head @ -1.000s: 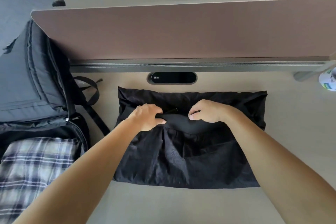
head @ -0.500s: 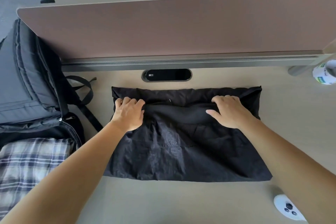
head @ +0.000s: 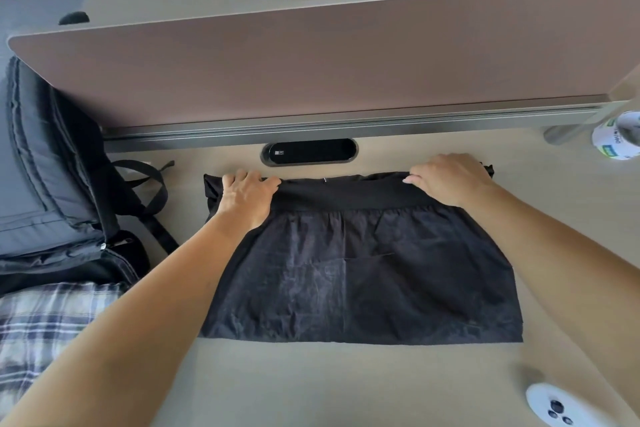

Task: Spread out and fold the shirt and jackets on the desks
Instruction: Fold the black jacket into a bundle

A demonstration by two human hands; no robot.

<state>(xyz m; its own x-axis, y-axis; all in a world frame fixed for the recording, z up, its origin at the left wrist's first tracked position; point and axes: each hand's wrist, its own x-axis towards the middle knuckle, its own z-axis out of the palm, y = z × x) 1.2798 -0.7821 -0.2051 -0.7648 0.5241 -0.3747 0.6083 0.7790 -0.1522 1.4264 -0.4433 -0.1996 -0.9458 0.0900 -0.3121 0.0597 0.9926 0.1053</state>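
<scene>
Jacket (head: 360, 281) lies folded on the worktop (head: 346, 385); left hand (head: 247, 196) and right hand (head: 450, 180) each grip its far edge, fingers curled over the fold.

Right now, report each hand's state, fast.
Left hand: grips the jacket at its far edge, fingers curled.
Right hand: grips the same edge farther right, fingers curled.

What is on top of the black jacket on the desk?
Only the two hands: the left hand and right hand grip the far folded edge of the black jacket. Its inner layers and the desk beneath it are covered and cannot be seen.
</scene>
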